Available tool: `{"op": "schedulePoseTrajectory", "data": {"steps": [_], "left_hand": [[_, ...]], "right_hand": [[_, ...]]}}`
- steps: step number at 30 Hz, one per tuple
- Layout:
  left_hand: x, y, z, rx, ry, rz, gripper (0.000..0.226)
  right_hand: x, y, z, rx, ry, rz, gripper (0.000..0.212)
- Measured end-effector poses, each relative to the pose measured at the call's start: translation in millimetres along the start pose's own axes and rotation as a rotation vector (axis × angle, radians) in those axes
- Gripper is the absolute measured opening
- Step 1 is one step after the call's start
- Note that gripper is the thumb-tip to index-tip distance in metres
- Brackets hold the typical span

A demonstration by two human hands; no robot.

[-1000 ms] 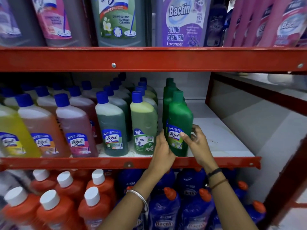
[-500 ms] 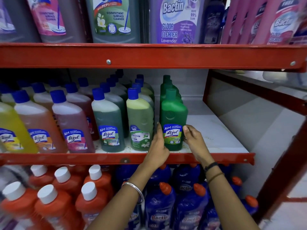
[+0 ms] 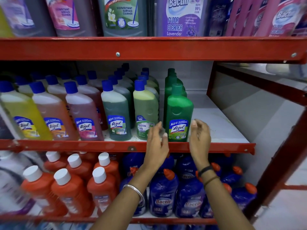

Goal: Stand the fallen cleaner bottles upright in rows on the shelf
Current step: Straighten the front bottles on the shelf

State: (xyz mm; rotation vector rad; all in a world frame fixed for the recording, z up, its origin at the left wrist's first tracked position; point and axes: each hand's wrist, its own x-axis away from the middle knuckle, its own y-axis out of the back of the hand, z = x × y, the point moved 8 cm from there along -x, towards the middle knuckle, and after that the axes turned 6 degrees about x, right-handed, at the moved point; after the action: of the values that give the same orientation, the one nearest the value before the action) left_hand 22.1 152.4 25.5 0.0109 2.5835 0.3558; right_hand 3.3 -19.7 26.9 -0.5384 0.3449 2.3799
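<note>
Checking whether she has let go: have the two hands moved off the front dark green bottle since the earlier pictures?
Yes. Both the left hand and right hand have come off the front dark green bottle, back toward the red shelf rail, fingers open.

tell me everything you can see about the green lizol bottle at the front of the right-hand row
The green Lizol bottle looks like opaque green plastic with a matching green screw cap and a blue, white and green front label. It stands upright at the front edge of the white middle shelf, leading a row of similar green bottles, label facing out. The left hand and right hand flank it, open; neither seems to grip it. Bare shelf lies to its right.
</note>
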Motion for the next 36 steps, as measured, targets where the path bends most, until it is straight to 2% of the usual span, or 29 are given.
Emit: {"op": "schedulePoseTrajectory", "data": {"steps": [1, 2, 4, 6, 8, 10, 12, 15, 19, 24, 27, 29, 31, 32, 34, 36], "left_hand": [[3, 14, -3, 0.019, -0.032, -0.111, 0.044], [5, 27, -4, 0.058, -0.048, -0.188, 0.05], [2, 42, 2, 0.145, 0.008, -0.224, 0.079], [-8, 46, 16, 0.173, 0.099, -0.176, 0.105], [-20, 49, 28, 0.157, 0.161, -0.128, 0.117], [-29, 48, 35, 0.142, 0.212, -0.053, 0.12], [-32, 48, 41, 0.149, 0.248, 0.035, 0.12], [-31, 50, 43, 0.14, 0.264, 0.113, 0.123], [-25, 54, 42, 0.118, 0.279, 0.177, 0.126], [-8, 58, 41, 0.068, 0.262, 0.265, 0.118], [-5, 63, 38, 0.062, 0.269, 0.309, 0.117], [-3, 74, 36, 0.086, 0.236, 0.228, 0.118], [-1, 99, 33, 0.127, 0.154, -0.02, 0.111], [2, 113, 33, 0.149, 0.111, -0.149, 0.107], [2, 132, 37, 0.201, 0.105, -0.271, 0.103], [-5, 140, 44, 0.215, 0.189, -0.236, 0.098]], "right_hand": [[12, 4, 14, -0.042, 0.088, -0.087, 0.028], [23, 0, 26, -0.082, 0.167, -0.095, 0.029], [41, -30, 41, -0.12, 0.23, 0.092, 0.042], [54, -73, 43, -0.073, 0.155, 0.343, 0.076], [59, -108, 35, 0.021, 0.034, 0.49, 0.109], [56, -126, 29, 0.086, -0.078, 0.532, 0.124], [50, -133, 26, 0.078, -0.169, 0.518, 0.129], [45, -132, 28, 0.051, -0.215, 0.499, 0.128], [51, -126, 27, -0.003, -0.24, 0.507, 0.112], [57, -121, 25, -0.055, -0.251, 0.527, 0.128], [60, -120, 26, -0.1, -0.281, 0.496, 0.127], [65, -114, 34, -0.108, -0.218, 0.325, 0.112], [80, -106, 54, -0.133, -0.014, 0.118, 0.094], [89, -110, 62, -0.176, 0.063, 0.098, 0.087], [106, -134, 72, -0.214, 0.115, 0.24, 0.082], [113, -166, 72, -0.132, 0.047, 0.436, 0.099]]}}
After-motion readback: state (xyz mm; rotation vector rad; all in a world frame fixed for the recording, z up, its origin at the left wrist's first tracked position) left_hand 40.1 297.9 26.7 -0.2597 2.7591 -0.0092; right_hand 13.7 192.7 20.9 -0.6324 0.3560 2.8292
